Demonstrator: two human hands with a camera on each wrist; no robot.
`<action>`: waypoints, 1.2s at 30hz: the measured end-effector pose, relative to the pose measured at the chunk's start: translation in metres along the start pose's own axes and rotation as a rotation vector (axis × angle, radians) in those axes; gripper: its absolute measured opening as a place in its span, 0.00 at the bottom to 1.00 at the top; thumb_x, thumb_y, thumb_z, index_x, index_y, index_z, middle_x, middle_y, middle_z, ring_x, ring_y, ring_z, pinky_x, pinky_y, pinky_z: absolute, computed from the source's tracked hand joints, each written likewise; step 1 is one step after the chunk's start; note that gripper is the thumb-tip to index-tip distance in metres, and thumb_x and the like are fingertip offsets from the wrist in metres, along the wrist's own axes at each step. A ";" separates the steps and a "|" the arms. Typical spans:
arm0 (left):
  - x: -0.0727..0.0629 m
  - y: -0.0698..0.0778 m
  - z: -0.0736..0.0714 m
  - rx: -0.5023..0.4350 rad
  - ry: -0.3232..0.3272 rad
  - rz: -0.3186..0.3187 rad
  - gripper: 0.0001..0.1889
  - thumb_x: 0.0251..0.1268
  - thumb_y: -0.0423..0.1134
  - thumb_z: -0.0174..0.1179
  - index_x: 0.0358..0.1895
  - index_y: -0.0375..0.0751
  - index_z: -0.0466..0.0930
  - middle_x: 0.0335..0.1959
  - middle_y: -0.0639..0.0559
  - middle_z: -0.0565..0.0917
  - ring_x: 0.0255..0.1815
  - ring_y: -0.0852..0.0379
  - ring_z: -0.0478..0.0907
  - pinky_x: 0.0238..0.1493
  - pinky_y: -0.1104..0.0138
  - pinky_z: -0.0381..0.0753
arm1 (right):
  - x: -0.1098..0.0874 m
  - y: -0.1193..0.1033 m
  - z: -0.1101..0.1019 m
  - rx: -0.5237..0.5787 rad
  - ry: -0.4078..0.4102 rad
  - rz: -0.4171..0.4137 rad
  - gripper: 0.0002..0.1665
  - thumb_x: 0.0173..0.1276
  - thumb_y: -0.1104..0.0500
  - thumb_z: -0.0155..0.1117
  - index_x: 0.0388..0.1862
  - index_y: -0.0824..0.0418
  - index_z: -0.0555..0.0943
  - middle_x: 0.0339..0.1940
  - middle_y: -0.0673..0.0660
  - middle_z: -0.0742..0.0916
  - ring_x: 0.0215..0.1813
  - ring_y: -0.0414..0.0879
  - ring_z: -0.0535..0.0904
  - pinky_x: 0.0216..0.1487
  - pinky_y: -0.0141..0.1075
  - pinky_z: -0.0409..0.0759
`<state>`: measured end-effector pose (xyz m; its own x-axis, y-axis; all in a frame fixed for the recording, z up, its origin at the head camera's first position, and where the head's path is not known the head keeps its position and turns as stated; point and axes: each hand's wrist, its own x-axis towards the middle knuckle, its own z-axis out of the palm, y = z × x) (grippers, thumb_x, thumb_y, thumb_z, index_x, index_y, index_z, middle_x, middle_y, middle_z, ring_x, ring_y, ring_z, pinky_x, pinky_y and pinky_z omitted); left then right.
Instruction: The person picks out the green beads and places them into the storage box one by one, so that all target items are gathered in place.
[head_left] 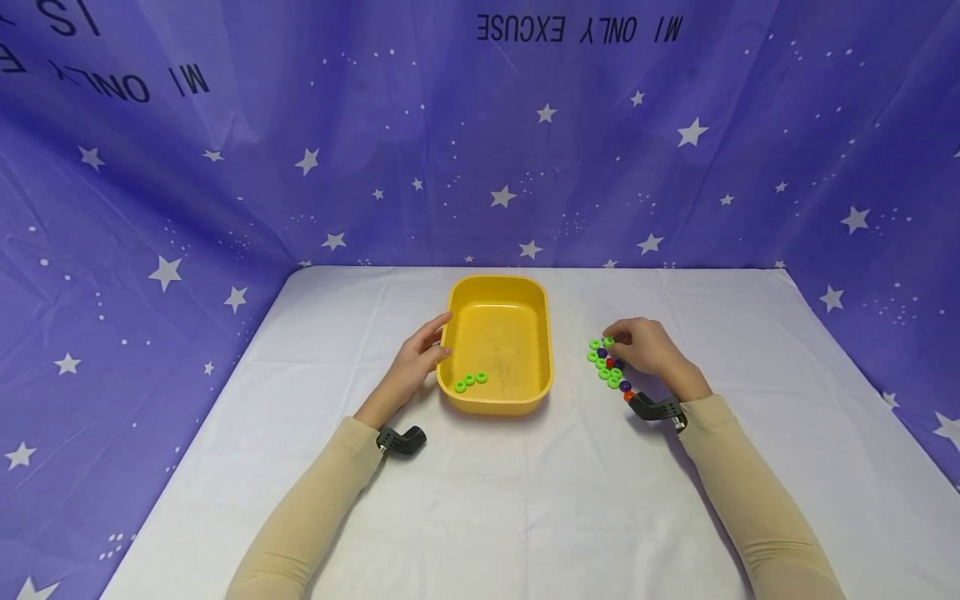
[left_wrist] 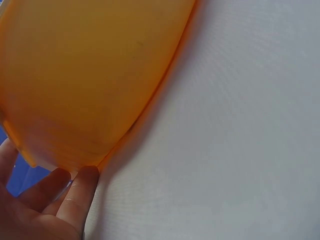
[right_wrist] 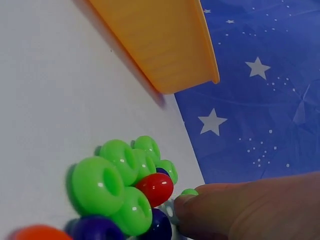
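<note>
The left hand (head_left: 411, 369) rests against the left wall of a yellow plastic tub (head_left: 495, 408), its thumb and fingertips touching that side. In the left wrist view the fingers (left_wrist: 77, 197) lie extended against the tub's outside. Three green ring-shaped beads (head_left: 469, 380) lie inside the tub at its near left corner. To the right of the tub, the right hand (head_left: 651, 348) pinches a green bead (right_wrist: 190, 191) between thumb and fingertip, mostly hidden by them. Beside that hand lies a cluster of several green beads (right_wrist: 97, 186), with a red bead (right_wrist: 156, 189) and dark purple beads (right_wrist: 97, 229) among them.
An orange bead (head_left: 629, 397) lies at the near end of the cluster. White cloth (head_left: 525, 500) covers the table. A purple star-patterned curtain (head_left: 450, 167) hangs behind it and at both sides. Each wrist wears a black camera mount (head_left: 402, 441).
</note>
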<state>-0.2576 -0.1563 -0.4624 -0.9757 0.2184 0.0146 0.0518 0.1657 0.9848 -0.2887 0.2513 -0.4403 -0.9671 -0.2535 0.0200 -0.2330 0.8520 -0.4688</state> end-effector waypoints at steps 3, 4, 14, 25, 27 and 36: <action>0.000 0.000 0.000 -0.002 0.004 -0.007 0.35 0.67 0.33 0.54 0.79 0.53 0.62 0.77 0.38 0.68 0.74 0.41 0.70 0.54 0.66 0.80 | 0.000 0.000 -0.001 0.006 0.007 0.001 0.19 0.66 0.63 0.64 0.55 0.68 0.85 0.45 0.67 0.89 0.45 0.56 0.83 0.50 0.52 0.81; 0.000 0.001 0.000 0.000 0.006 -0.011 0.35 0.67 0.33 0.54 0.79 0.53 0.62 0.77 0.39 0.68 0.74 0.41 0.70 0.54 0.66 0.79 | -0.001 0.000 -0.002 0.009 0.012 -0.003 0.19 0.65 0.63 0.64 0.55 0.68 0.85 0.45 0.67 0.89 0.45 0.57 0.83 0.49 0.52 0.81; 0.001 0.001 0.000 0.004 -0.002 0.001 0.35 0.67 0.33 0.54 0.79 0.53 0.62 0.77 0.38 0.68 0.74 0.40 0.70 0.56 0.63 0.80 | 0.000 -0.004 -0.010 0.021 0.048 -0.031 0.19 0.66 0.64 0.63 0.55 0.68 0.85 0.47 0.68 0.89 0.48 0.59 0.84 0.52 0.54 0.81; 0.002 0.000 0.000 0.004 -0.006 -0.001 0.35 0.68 0.34 0.54 0.79 0.53 0.62 0.78 0.39 0.68 0.74 0.40 0.70 0.55 0.64 0.79 | -0.003 -0.018 -0.017 0.026 0.058 -0.043 0.19 0.68 0.63 0.63 0.56 0.68 0.84 0.48 0.67 0.90 0.49 0.60 0.85 0.54 0.55 0.82; 0.002 -0.001 0.000 0.008 -0.005 -0.006 0.35 0.68 0.34 0.54 0.79 0.54 0.62 0.78 0.39 0.67 0.74 0.41 0.70 0.55 0.65 0.79 | -0.004 -0.023 -0.017 0.022 0.067 -0.063 0.19 0.69 0.62 0.64 0.56 0.68 0.85 0.48 0.67 0.90 0.48 0.60 0.86 0.52 0.54 0.82; 0.001 -0.001 0.000 -0.002 -0.007 -0.012 0.35 0.68 0.34 0.54 0.79 0.54 0.62 0.77 0.39 0.68 0.74 0.40 0.70 0.55 0.64 0.79 | -0.004 -0.051 -0.021 0.033 0.096 -0.164 0.17 0.67 0.62 0.66 0.52 0.68 0.86 0.41 0.65 0.91 0.40 0.55 0.87 0.46 0.50 0.85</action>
<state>-0.2592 -0.1564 -0.4638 -0.9749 0.2228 0.0019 0.0400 0.1667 0.9852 -0.2754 0.2189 -0.3981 -0.9221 -0.3413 0.1823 -0.3864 0.7870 -0.4810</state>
